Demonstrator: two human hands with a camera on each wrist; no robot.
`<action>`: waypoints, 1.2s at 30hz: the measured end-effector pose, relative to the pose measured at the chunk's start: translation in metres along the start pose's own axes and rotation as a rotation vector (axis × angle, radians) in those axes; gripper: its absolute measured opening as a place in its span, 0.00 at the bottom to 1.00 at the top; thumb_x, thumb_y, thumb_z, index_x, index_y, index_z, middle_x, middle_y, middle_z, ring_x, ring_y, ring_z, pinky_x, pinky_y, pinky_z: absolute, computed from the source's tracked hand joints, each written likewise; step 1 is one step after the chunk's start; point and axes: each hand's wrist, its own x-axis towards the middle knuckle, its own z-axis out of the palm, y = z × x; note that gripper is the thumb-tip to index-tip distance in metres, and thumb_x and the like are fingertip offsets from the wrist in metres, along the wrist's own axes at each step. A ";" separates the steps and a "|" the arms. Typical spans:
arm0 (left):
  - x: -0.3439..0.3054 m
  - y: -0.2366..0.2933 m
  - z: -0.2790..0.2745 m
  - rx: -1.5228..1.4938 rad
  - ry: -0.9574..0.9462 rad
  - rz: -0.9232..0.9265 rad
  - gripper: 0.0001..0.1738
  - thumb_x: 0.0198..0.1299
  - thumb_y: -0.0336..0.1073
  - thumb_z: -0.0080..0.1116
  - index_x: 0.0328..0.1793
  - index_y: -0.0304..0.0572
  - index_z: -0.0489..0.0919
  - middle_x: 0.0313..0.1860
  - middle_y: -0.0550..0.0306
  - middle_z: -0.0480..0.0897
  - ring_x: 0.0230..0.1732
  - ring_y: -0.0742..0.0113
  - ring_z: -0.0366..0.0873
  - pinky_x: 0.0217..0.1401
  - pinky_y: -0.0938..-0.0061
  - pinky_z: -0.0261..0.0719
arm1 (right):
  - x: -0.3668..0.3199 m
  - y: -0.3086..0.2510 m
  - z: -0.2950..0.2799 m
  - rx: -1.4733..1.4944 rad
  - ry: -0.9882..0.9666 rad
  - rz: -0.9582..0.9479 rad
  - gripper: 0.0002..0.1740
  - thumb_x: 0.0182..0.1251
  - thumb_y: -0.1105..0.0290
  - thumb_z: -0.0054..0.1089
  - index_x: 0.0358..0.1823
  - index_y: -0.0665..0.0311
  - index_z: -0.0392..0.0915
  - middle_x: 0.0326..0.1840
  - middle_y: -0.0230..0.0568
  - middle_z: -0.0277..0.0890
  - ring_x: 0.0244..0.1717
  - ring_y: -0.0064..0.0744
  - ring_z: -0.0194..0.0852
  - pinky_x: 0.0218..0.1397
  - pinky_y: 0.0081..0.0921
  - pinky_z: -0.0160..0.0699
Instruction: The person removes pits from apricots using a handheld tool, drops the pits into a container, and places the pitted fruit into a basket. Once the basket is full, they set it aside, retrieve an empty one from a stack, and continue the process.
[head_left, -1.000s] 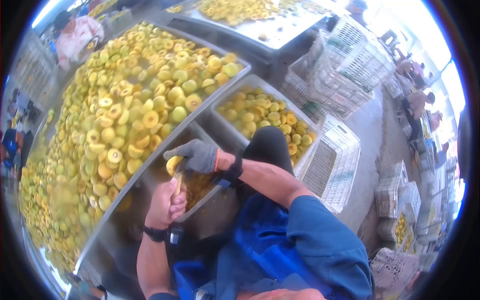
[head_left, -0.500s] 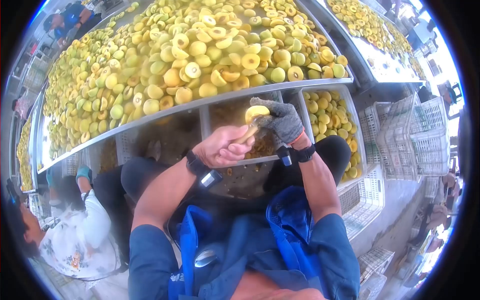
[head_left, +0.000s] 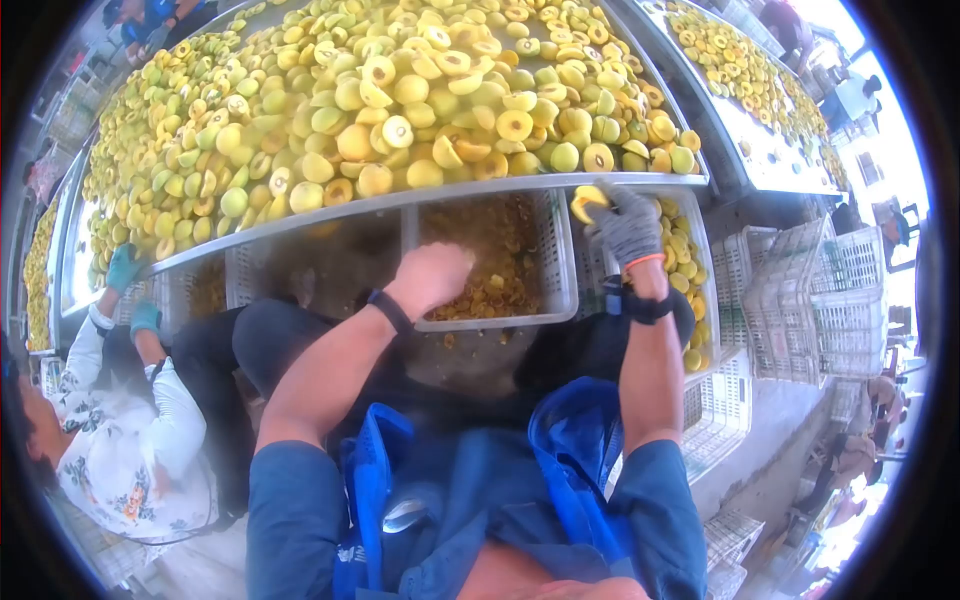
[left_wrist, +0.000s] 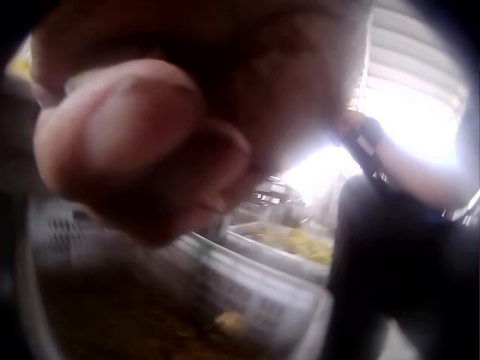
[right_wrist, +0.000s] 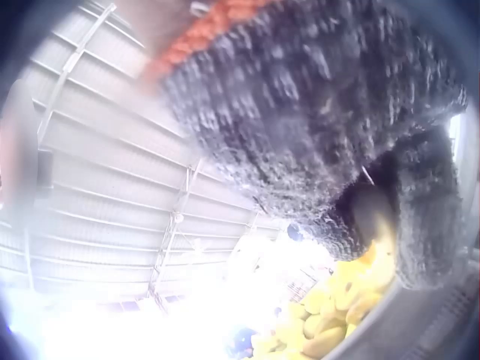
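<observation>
My bare left hand (head_left: 430, 280) is curled into a fist over a white crate (head_left: 560, 270) with brownish-yellow scraps in the bottom. In the left wrist view its bent fingers (left_wrist: 142, 127) fill the upper left; the wooden-handled tool it gripped earlier is hidden within the fist. My right hand (head_left: 628, 225), in a grey knit glove with an orange cuff, pinches a yellow peach half (head_left: 588, 205) just below the metal table edge. Beneath the glove, a second crate (head_left: 712, 300) holds peach halves. The right wrist view shows the glove (right_wrist: 300, 112) close above yellow fruit.
A metal-edged table (head_left: 330, 217) heaped with halved peaches (head_left: 350, 95) runs across the front. Stacked white crates (head_left: 820, 290) stand at the right. On my left sits a person in a floral top (head_left: 140, 470), with gloved hands by the table edge. Another fruit-covered table (head_left: 760, 160) lies beyond.
The head view has swung round. My hands have come apart: the right moved right with the peach half toward the fruit crate, and the left stayed over the scrap crate.
</observation>
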 end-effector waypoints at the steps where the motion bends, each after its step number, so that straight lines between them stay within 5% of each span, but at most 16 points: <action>1: 0.001 0.003 -0.001 -0.020 0.001 -0.019 0.23 0.72 0.50 0.54 0.45 0.34 0.84 0.37 0.38 0.89 0.44 0.41 0.88 0.48 0.51 0.86 | 0.001 -0.010 -0.013 0.016 0.025 0.080 0.24 0.66 0.72 0.70 0.64 0.68 0.82 0.36 0.41 0.87 0.26 0.23 0.83 0.29 0.25 0.82; 6: 0.003 0.006 0.013 -0.103 0.130 0.043 0.24 0.72 0.52 0.54 0.43 0.35 0.82 0.34 0.34 0.87 0.39 0.37 0.87 0.46 0.49 0.86 | 0.014 0.017 -0.110 -0.095 0.135 0.386 0.24 0.63 0.68 0.72 0.61 0.68 0.85 0.40 0.46 0.89 0.29 0.28 0.86 0.35 0.28 0.84; 9: 0.003 0.014 0.020 -0.153 0.092 0.018 0.24 0.71 0.52 0.55 0.43 0.33 0.82 0.33 0.34 0.86 0.39 0.36 0.87 0.46 0.47 0.85 | 0.028 0.075 -0.147 -0.380 0.257 0.373 0.26 0.63 0.68 0.74 0.63 0.67 0.84 0.44 0.46 0.90 0.33 0.29 0.89 0.37 0.28 0.87; 10: 0.002 0.016 0.020 -0.146 0.073 0.017 0.24 0.71 0.52 0.55 0.43 0.33 0.82 0.33 0.33 0.86 0.39 0.35 0.87 0.46 0.47 0.85 | 0.035 0.116 -0.159 -0.537 0.260 0.307 0.28 0.62 0.64 0.75 0.62 0.66 0.84 0.48 0.48 0.90 0.37 0.33 0.90 0.45 0.30 0.88; 14: 0.003 0.021 0.022 -0.149 0.061 0.032 0.24 0.70 0.52 0.56 0.44 0.33 0.82 0.33 0.33 0.87 0.40 0.36 0.87 0.46 0.47 0.85 | 0.042 0.124 -0.163 -0.998 0.220 0.140 0.27 0.61 0.61 0.75 0.61 0.63 0.85 0.50 0.49 0.89 0.38 0.34 0.90 0.45 0.31 0.88; 18: 0.001 0.023 0.020 -0.192 0.049 0.048 0.24 0.70 0.53 0.56 0.45 0.34 0.83 0.35 0.35 0.87 0.40 0.38 0.88 0.46 0.48 0.85 | 0.066 0.070 -0.123 -0.585 0.154 0.208 0.25 0.64 0.64 0.72 0.61 0.67 0.85 0.45 0.45 0.91 0.34 0.28 0.88 0.41 0.28 0.86; 21: -0.002 0.025 0.019 -0.217 0.061 0.094 0.23 0.70 0.51 0.57 0.45 0.33 0.83 0.34 0.37 0.87 0.39 0.39 0.88 0.44 0.49 0.85 | 0.085 0.036 -0.060 -0.228 0.013 -0.063 0.23 0.66 0.65 0.70 0.61 0.67 0.85 0.43 0.44 0.91 0.32 0.26 0.87 0.40 0.27 0.85; 23: -0.005 0.028 0.012 -0.221 0.038 0.101 0.22 0.69 0.50 0.58 0.44 0.33 0.83 0.33 0.37 0.87 0.38 0.39 0.88 0.44 0.50 0.85 | 0.089 -0.017 -0.011 -0.208 -0.054 -0.038 0.21 0.64 0.58 0.67 0.55 0.58 0.88 0.51 0.51 0.87 0.53 0.53 0.86 0.59 0.40 0.82; 25: -0.005 0.027 0.013 -0.239 0.075 0.125 0.21 0.69 0.49 0.59 0.44 0.33 0.83 0.33 0.38 0.87 0.38 0.39 0.88 0.43 0.50 0.85 | 0.105 -0.042 0.027 -0.364 -0.035 -0.248 0.23 0.63 0.56 0.67 0.57 0.58 0.88 0.53 0.52 0.87 0.54 0.54 0.85 0.60 0.41 0.82; 28: -0.007 0.024 0.016 -0.260 0.110 0.130 0.21 0.69 0.48 0.59 0.43 0.34 0.83 0.32 0.38 0.87 0.36 0.39 0.88 0.42 0.50 0.85 | 0.129 -0.060 0.075 -0.516 -0.007 -0.231 0.27 0.59 0.57 0.74 0.59 0.60 0.86 0.54 0.55 0.87 0.58 0.55 0.84 0.63 0.41 0.80; 32: -0.011 0.012 0.014 -0.270 0.164 0.126 0.20 0.69 0.48 0.59 0.42 0.35 0.83 0.30 0.38 0.87 0.36 0.39 0.88 0.41 0.49 0.85 | 0.129 -0.069 0.105 -0.467 0.171 -0.132 0.23 0.54 0.54 0.73 0.48 0.60 0.87 0.47 0.55 0.86 0.54 0.56 0.84 0.58 0.46 0.81; 36: -0.017 0.010 0.001 -0.290 0.197 0.096 0.19 0.69 0.47 0.58 0.41 0.36 0.83 0.29 0.38 0.86 0.37 0.38 0.87 0.41 0.50 0.84 | 0.126 -0.064 0.102 -0.318 0.087 -0.117 0.26 0.51 0.58 0.76 0.50 0.63 0.86 0.46 0.53 0.87 0.48 0.54 0.85 0.54 0.42 0.82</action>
